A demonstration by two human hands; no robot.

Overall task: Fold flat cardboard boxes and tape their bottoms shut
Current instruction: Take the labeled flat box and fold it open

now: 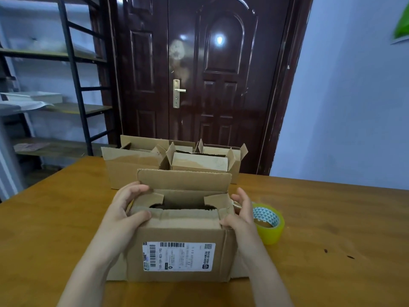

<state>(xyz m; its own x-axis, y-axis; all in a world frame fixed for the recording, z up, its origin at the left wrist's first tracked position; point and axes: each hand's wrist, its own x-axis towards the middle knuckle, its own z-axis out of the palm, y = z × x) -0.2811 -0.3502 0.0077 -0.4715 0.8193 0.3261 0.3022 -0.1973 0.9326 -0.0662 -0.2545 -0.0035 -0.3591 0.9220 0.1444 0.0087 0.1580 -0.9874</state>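
While both forearms reach forward, left hand (124, 209) and right hand (240, 214) grip the box (177, 251) flaps.

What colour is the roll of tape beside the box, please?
The tape roll is translucent yellow-green, its core printed with teal-and-white triangles; the head view shows it.

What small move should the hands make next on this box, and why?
Probably fold the far flap down over the gap. It stands upright while the near flap and both side flaps are already folded in. The left hand and right hand hold the box's sides; the tape roll waits beside.
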